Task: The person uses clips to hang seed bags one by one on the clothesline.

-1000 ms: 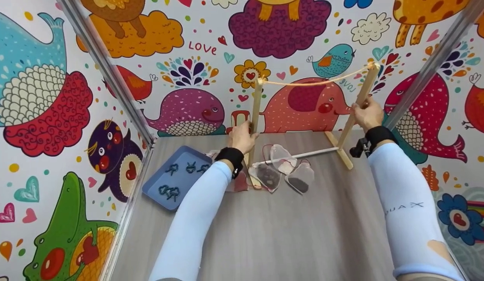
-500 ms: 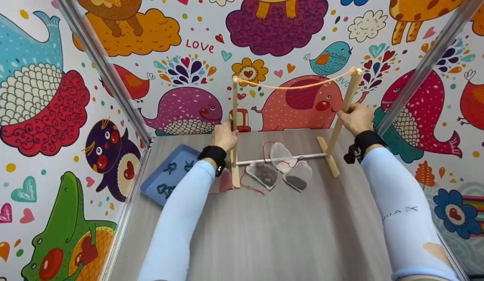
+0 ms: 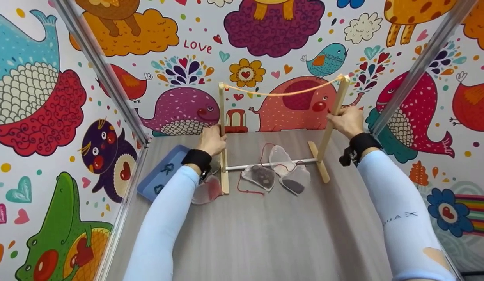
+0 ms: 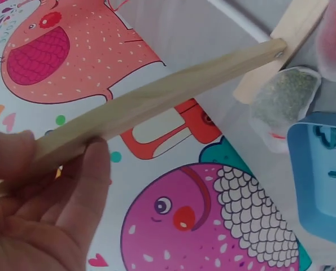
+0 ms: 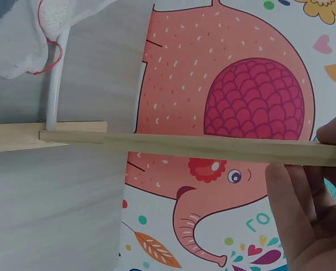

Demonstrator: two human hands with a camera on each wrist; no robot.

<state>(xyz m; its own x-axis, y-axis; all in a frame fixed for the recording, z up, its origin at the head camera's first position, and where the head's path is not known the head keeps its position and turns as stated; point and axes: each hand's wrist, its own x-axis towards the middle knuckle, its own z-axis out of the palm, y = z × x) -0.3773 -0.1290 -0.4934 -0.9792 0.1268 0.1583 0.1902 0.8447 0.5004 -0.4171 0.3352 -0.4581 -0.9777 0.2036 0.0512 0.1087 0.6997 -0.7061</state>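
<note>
A wooden stand spans the head view, with a sagging orange string (image 3: 285,95) tied between the tops of its two posts. A white rod (image 3: 234,168) joins the posts low down, above flat wooden feet. My left hand (image 3: 213,140) grips the left post (image 3: 222,107), thumb and fingers on opposite sides in the left wrist view. The right post (image 3: 335,102) is held by my right hand (image 3: 348,121) around mid-height. Filled mesh bags with red drawstrings, a dark-filled one (image 3: 261,176), a white one (image 3: 280,158) and a grey one (image 3: 296,180), lie by the rod.
Left of the stand, a blue tray (image 3: 146,186) holding dark green small pieces (image 3: 167,168) is partly hidden by my left arm. A pink-filled bag (image 3: 209,190) and a green-filled bag (image 4: 286,96) lie beside the left foot. A printed wall (image 3: 242,43) rises behind.
Both hands have shifted the stand leftward and a little nearer to me. The left post now stands left of the three bags instead of among them.
</note>
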